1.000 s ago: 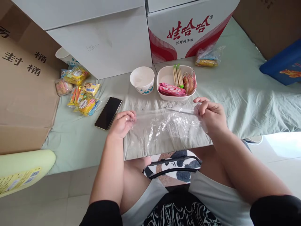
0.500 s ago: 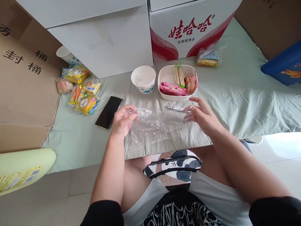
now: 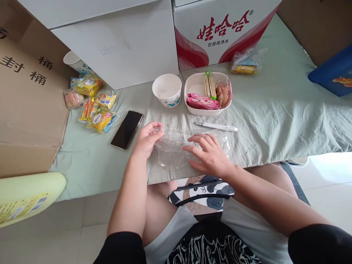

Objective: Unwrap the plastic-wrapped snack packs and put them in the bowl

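Note:
A clear plastic bag (image 3: pixel 176 148) lies flat on the pale green cloth (image 3: pixel 275 117) in front of me. My left hand (image 3: pixel 148 139) pinches the bag's left edge between thumb and fingers. My right hand (image 3: pixel 210 156) lies flat on the bag's middle with its fingers spread, pressing it down. Just beyond the bag is a white pen-like tool (image 3: pixel 217 127). Behind that stand a white paper cup (image 3: pixel 167 90) and a white bowl (image 3: pixel 192 86) holding a pink wafer pack (image 3: pixel 202 102), biscuit sticks and other snacks.
A black phone (image 3: pixel 127 129) lies left of the bag. Several snack packets (image 3: pixel 93 104) are piled at the far left by a cardboard box (image 3: pixel 30 110). White cartons (image 3: pixel 123 44) and a red-printed carton (image 3: pixel 220 33) line the back. A bagged snack (image 3: pixel 244 62) lies behind the bowl.
My right hand let go of the bag's right edge and moved left and down onto the bag's middle. The bag went from stretched in the air to flat on the cloth.

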The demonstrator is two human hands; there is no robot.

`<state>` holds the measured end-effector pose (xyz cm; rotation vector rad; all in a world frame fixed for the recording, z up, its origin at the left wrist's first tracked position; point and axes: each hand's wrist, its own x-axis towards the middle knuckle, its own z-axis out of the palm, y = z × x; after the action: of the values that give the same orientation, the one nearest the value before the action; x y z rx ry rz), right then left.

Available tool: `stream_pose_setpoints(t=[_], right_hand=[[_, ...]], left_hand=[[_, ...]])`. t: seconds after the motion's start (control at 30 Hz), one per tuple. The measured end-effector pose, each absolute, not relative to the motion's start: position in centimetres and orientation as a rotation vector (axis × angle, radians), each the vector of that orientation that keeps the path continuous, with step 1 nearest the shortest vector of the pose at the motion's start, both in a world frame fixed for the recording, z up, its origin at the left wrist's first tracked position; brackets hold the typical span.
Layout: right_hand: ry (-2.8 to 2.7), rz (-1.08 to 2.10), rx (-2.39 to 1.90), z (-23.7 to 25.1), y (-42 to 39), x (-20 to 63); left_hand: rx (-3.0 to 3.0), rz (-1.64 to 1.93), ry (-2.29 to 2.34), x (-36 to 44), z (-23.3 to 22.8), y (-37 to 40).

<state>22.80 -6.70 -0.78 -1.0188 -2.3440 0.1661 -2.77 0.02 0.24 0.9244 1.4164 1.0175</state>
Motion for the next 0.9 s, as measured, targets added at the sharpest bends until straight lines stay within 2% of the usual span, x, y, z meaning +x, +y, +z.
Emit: stream_pose_setpoints(t=[0.3,0.5,0.73,0.9], right_hand=[[-2.36,0.007,-1.114,-3.1,-6.3,21.7],[-2.234,0.146,-1.179,-2.8,-6.0,21.9],[-2.208,0.218,-1.24,-3.2,-5.8,22.0],[-2.267,0.235,-1.168,-3.0,-5.8,22.4]], left_hand=[[0.769,1.01,1.357,-3.0,1.0,0.0],[0.6,1.06,1.204,-4.1,1.1,0.2],[0.716,1.002,1.215,-4.3,0.7,-0.1],[0.749,1.092,1.35,-4.1,0.0,0.3]])
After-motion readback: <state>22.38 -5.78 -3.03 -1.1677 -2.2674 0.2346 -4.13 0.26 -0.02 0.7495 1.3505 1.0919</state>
